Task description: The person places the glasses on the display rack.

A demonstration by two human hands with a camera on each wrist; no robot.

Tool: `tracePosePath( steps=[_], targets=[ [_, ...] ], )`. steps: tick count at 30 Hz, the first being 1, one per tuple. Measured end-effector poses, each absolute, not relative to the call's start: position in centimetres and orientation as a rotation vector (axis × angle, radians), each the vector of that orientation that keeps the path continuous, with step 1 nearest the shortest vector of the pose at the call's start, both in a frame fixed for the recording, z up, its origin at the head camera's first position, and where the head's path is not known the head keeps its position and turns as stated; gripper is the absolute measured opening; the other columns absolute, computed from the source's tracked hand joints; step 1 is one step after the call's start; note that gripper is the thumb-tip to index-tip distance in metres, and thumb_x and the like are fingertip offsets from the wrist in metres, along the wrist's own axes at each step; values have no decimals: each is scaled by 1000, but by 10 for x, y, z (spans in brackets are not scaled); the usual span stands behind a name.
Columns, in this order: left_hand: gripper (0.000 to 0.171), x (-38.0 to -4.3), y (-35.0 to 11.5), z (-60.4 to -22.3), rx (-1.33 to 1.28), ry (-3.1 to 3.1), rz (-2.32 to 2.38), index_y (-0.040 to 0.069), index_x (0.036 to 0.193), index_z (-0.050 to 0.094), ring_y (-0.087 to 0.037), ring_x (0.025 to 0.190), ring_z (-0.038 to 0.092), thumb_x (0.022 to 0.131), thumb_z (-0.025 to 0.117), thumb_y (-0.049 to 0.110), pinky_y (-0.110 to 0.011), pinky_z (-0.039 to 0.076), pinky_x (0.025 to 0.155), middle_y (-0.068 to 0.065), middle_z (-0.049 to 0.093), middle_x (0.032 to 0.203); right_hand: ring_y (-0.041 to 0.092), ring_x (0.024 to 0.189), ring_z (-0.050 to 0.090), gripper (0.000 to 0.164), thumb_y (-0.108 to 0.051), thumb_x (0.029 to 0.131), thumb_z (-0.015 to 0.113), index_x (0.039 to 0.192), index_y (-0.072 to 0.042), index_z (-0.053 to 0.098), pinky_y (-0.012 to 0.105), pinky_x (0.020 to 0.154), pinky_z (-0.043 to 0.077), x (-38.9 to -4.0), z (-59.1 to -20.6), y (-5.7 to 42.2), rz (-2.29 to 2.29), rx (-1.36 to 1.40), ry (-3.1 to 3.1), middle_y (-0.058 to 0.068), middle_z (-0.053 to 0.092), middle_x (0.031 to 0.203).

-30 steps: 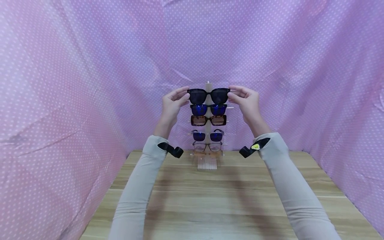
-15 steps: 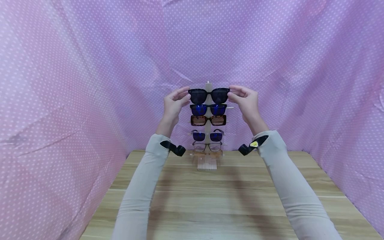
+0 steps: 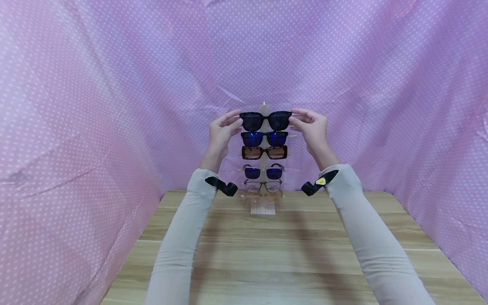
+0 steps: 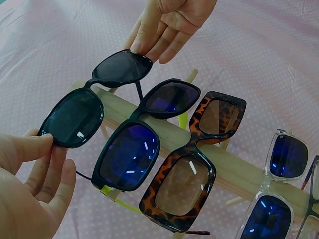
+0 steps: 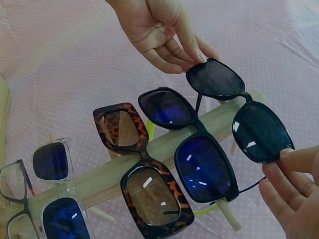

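Observation:
Black sunglasses (image 3: 279, 121) with dark lenses sit at the top of a wooden display stand (image 3: 264, 108), in front of its post. My left hand (image 3: 222, 133) pinches their left end between thumb and fingers, and my right hand (image 3: 313, 130) pinches the right end the same way. Both wrist views show each thumb on the front of the frame. Just below hang blue-lensed sunglasses (image 4: 130, 157) with yellow-green temples. Under those come tortoiseshell sunglasses (image 5: 157, 196). How the black pair's bridge meets the post is hard to tell.
Lower on the stand hang clear-framed blue sunglasses (image 3: 252, 173), thin-framed glasses (image 3: 273, 186) and a pale orange-brown pair (image 3: 272, 196). Short wooden pegs stick out sideways from the post. The stand's base is on the wooden table (image 3: 251, 254). A pink dotted cloth (image 3: 244, 51) surrounds the table.
My left hand has shifted slightly to the right, and my right hand slightly to the left. The black sunglasses stay nearly in place at the top of the stand, held by both hands throughout.

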State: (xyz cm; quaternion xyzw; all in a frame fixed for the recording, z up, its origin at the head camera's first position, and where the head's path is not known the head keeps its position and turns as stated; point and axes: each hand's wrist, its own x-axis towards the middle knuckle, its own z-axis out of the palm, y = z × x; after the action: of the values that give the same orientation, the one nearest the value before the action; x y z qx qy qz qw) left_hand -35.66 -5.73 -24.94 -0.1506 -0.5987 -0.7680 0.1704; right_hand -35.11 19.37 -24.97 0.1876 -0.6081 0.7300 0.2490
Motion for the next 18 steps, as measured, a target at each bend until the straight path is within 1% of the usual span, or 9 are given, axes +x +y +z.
tracePosePath(
  steps=[5,10,18],
  targets=[
    [35,-358,-57,-250,-416,-1697,-2182,-3,127,68,-6,80,68,93,71,-2,-25,62,81,7,71,90,6,65,72,35,8,90,71,121,20,62,20,64,62,-352,-252,192,1994,495,-1653,-9,76,74],
    [35,-359,-57,-252,-409,-1706,-2166,-1,127,69,-6,82,68,92,72,-1,-28,62,83,7,70,92,6,63,72,35,7,91,70,122,19,62,19,63,61,-352,-252,192,1993,484,-1659,-10,76,74],
    [35,-362,-56,-255,-422,-1689,-2155,-1,128,68,-7,83,67,93,71,-1,-23,61,77,8,71,90,5,64,73,36,6,91,71,123,18,62,20,63,62,-354,-254,192,1994,473,-1668,-11,76,73]
  ],
)
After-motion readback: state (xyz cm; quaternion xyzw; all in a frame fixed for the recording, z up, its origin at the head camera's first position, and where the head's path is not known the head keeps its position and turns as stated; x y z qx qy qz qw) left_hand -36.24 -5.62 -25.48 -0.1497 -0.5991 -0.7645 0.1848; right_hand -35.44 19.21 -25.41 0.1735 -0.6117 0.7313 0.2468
